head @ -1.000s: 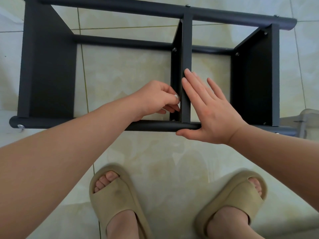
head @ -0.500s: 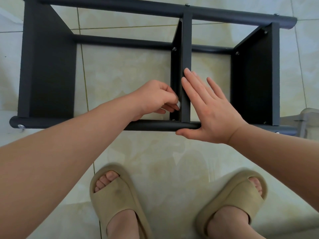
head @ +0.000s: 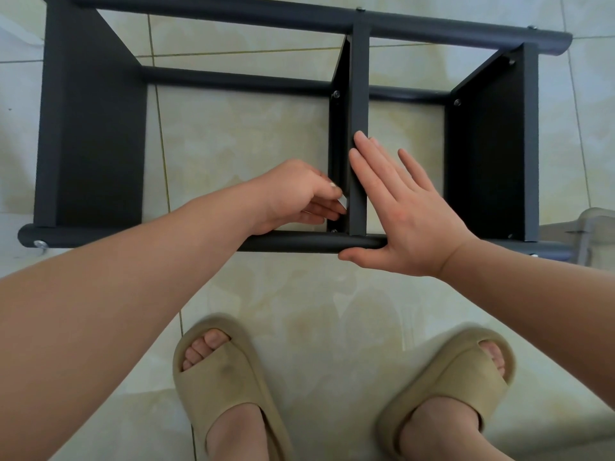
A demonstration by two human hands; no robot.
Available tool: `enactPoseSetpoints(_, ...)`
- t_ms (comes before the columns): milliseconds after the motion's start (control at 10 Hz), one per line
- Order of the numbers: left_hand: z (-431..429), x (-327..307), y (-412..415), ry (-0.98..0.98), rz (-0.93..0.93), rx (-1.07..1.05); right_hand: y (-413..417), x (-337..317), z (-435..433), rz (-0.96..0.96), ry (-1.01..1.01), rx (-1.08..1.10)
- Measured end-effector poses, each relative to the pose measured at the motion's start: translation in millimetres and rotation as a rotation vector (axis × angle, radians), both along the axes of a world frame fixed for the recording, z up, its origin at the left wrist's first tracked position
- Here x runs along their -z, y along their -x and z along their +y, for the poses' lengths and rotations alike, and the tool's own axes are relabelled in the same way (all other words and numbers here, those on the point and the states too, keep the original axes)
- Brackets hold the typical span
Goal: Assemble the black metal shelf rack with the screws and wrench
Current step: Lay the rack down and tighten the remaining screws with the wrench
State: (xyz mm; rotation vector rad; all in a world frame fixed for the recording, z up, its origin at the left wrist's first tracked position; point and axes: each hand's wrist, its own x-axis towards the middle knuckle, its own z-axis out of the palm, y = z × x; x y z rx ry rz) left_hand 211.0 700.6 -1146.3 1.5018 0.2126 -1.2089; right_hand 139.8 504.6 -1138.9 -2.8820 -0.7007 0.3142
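Observation:
The black metal shelf rack [head: 93, 134] lies on its side on the tiled floor, with three upright panels between round tubes. My left hand [head: 296, 194] reaches inside, left of the middle panel [head: 359, 94]. Its curled fingers pinch a small silvery wrench [head: 343, 203] just above the screw [head: 333, 230] at that panel's near corner. My right hand [head: 399, 214] lies flat with straight fingers against the middle panel's edge, its thumb along the front tube [head: 299, 242].
My two feet in beige slippers [head: 226, 377] stand close in front of the rack. A clear plastic container [head: 595, 227] sits at the right edge beside the front tube's end. A foot bolt [head: 40, 244] sticks out at the tube's left end.
My left hand's fingers have shifted slightly down along the middle panel with the wrench. My right hand and the rack have stayed still.

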Motion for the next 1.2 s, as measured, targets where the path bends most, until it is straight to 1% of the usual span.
enactPoseSetpoints(300,5,-5,-1,-0.050,-0.123,0.155,0,0,0,-0.005,0.023,-0.004)
enactPoseSetpoints(700,15,-5,0,-0.061,-0.218,0.311,0,1,0,-0.008,0.029,-0.006)
enactPoseSetpoints(1200,19,-2,2,-0.080,-0.228,0.458,0,2,0,-0.020,0.015,-0.001)
